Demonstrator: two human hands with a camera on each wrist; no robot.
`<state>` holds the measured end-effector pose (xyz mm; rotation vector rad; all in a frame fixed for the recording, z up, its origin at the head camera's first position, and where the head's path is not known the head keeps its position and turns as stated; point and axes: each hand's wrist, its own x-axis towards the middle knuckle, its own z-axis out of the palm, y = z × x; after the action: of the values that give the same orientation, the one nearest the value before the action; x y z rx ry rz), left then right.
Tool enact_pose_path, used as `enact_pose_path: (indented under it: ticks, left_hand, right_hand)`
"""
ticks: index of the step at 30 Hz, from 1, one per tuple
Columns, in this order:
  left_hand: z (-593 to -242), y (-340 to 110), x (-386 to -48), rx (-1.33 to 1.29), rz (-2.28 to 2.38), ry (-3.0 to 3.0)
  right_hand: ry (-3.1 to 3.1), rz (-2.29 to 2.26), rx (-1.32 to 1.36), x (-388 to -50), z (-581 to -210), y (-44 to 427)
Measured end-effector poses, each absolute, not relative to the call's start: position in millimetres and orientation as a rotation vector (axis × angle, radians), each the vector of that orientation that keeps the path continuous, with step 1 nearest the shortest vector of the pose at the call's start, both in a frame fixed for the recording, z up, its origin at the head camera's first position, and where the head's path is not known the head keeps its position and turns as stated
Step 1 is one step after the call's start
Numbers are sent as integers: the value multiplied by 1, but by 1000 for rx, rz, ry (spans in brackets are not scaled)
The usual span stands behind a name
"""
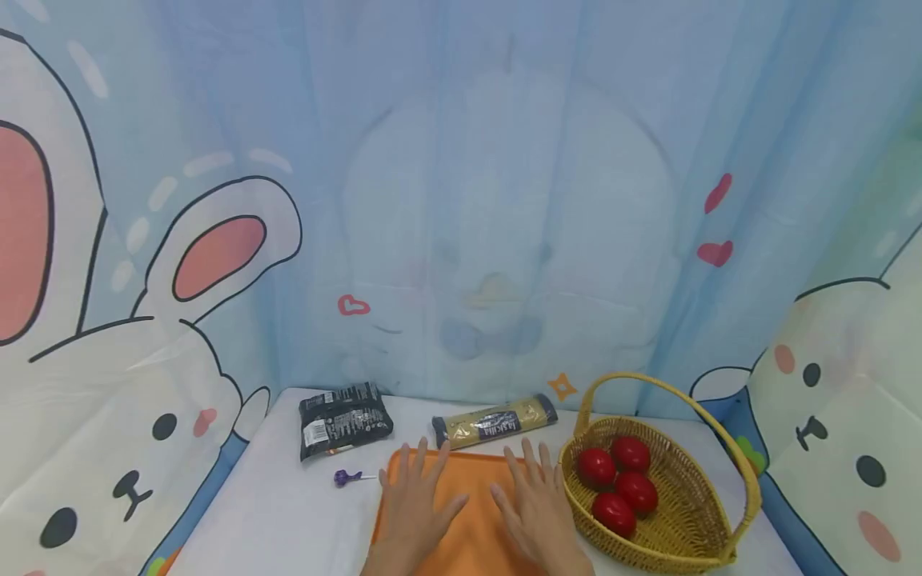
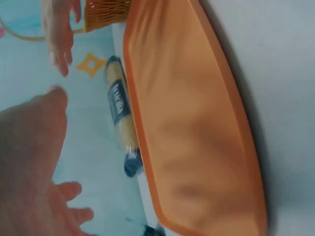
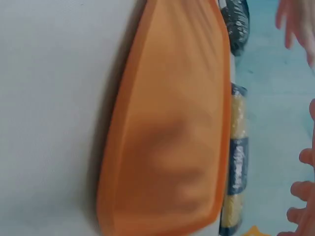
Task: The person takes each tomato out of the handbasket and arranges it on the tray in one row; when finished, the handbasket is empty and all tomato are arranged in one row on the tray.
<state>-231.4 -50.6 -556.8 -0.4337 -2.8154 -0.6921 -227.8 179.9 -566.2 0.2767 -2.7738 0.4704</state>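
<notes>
Both hands hover with fingers spread over an orange tray (image 1: 468,520) on the white table. In the head view my left hand (image 1: 414,504) is above the tray's left part, and my right hand (image 1: 536,512) is above its right part. Neither holds anything. The wrist views show a gap between the hands and the tray, with soft shadows on its bare surface. Behind the tray lies a gold pasta packet (image 1: 495,422) with a dark label. A black packet (image 1: 346,420) lies at the back left, with a purple lollipop (image 1: 349,478) in front of it.
At the right stands a yellow wicker basket (image 1: 691,520) with a tall arched handle, holding several red egg-shaped or round items (image 1: 614,514). A blue curtain (image 1: 504,200) with cartoon rabbits hangs behind and beside the white table (image 1: 288,512).
</notes>
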Motion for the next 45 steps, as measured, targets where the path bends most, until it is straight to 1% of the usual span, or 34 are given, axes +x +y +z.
enact_pose_path:
  ticks: [4, 6, 10, 13, 18, 28, 35, 45]
  left_hand:
    - [-563, -89, -216, -514, -996, -2920]
    - [-573, -112, -210, -487, -1112, -2978]
    - [-606, -150, -207, -381, -1212, -3083]
    - [-631, -166, -207, -396, -1339, -3061]
    - [-650, -174, -205, -473, -1432, -2921]
    - [-656, -172, -206, -421, -1561, -2862]
    - [-655, -172, -207, -408, -1545, -2905]
    - [-655, -171, -212, -430, -1488, -2965]
  right_hand:
    - [-2681, 618, 335, -221, -552, 193]
    - [-2614, 702, 355, -217, -542, 207]
    - [-2496, 807, 354, -214, -522, 244]
    - [-2488, 889, 327, -218, -512, 276]
    - [-2597, 978, 276, -235, -508, 320]
    - [-2795, 906, 141, -275, -514, 376]
    - [-2815, 910, 42, -294, -525, 395]
    - [-2851, 742, -13, -312, -537, 411]
